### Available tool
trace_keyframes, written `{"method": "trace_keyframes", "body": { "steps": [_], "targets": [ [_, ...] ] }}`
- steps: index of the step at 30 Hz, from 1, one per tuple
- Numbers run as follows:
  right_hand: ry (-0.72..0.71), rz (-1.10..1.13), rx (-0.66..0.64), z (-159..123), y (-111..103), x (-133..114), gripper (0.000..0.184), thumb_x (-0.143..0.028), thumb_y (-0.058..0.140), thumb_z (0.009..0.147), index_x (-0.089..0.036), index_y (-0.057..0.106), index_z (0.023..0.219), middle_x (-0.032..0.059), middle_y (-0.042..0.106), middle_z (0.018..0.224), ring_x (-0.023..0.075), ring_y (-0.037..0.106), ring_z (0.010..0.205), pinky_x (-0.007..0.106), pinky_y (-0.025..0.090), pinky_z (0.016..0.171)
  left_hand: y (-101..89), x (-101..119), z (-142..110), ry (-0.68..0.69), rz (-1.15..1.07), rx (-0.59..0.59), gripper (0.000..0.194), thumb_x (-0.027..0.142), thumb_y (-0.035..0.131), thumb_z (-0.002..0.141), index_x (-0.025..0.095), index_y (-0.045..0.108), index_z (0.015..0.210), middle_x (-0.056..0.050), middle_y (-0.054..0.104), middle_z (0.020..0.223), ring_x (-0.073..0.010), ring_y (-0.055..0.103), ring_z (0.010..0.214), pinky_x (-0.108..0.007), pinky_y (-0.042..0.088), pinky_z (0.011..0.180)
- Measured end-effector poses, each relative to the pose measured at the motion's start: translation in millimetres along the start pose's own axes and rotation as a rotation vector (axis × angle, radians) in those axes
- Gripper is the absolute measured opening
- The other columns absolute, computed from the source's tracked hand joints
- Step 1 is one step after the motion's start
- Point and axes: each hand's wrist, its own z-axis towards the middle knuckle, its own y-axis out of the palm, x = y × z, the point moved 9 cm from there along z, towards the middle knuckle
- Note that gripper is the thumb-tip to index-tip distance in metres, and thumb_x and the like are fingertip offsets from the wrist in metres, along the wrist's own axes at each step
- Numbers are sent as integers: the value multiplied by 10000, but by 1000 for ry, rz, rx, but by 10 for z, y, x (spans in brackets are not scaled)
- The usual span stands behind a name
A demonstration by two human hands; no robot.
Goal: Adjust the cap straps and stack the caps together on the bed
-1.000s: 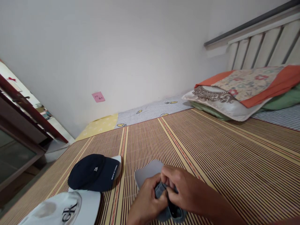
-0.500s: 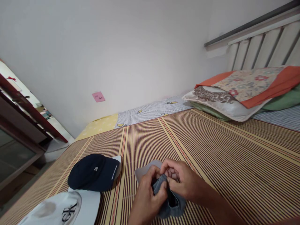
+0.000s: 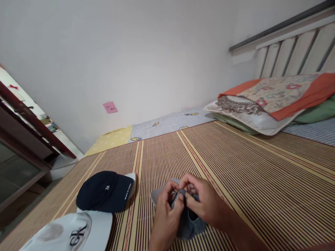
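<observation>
My left hand [image 3: 166, 211] and my right hand [image 3: 205, 198] are both closed on a blue-grey cap [image 3: 188, 228]. They pinch its edge near the strap opening, thumbs and fingertips almost meeting. The fingers hide what they hold at the strap. Beyond my left hand a light grey brim [image 3: 157, 194] sticks out; whether it belongs to this cap I cannot tell. To the left, a navy cap [image 3: 101, 191] with small white lettering lies with a pale brim showing under it. Nearer me is a white cap [image 3: 65, 232] with dark letters on its front.
A striped bamboo mat [image 3: 235, 167] covers the bed. Pillows [image 3: 274, 97] with orange and floral cloth are piled at the far right, below a white slatted headboard [image 3: 290, 55]. A pink note [image 3: 110, 107] is stuck on the wall. A doorway stands at the left.
Both hands have shifted slightly and drawn a little closer together at the cap's edge. The blue-grey cap has turned slightly in their grip. The other caps lie as before.
</observation>
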Motion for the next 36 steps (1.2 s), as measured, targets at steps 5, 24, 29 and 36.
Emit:
{"method": "trace_keyframes", "body": {
  "steps": [5, 24, 29, 36],
  "targets": [
    [-49, -87, 43, 11, -5, -47, 160, -109, 524, 804, -220, 566, 911, -4, 609, 833, 164, 596, 743, 307, 460, 689, -25, -130, 30, -45, -95, 20, 62, 277, 579, 911, 227, 608, 935, -6, 624, 917, -183, 573, 840, -295, 461, 799],
    [-19, -59, -45, 23, 9, -25, 172, -123, 486, 869, -220, 627, 887, -20, 603, 823, 153, 573, 770, 294, 428, 717, -47, -306, -1, -126, -261, -136, 160, 334, 696, 904, 197, 613, 892, 24, 565, 795, -106, 461, 708, -205, 370, 654],
    [113, 168, 73, 84, -30, 263, 188, -276, 457, 931, -214, 604, 832, -27, 572, 688, 163, 573, 672, 297, 454, 660, 8, -269, 8, -131, -327, -172, 186, 375, 710, 918, 208, 629, 934, 0, 630, 841, -110, 507, 748, -195, 375, 659],
    [104, 132, -63, 57, -22, 164, 237, -317, 525, 949, -210, 704, 1063, 54, 720, 1073, 215, 643, 1046, 355, 456, 974, -80, -337, 7, -140, -453, -101, 242, 386, 792, 857, 203, 635, 881, 14, 629, 814, -83, 510, 677, -180, 399, 628]
  ]
}}
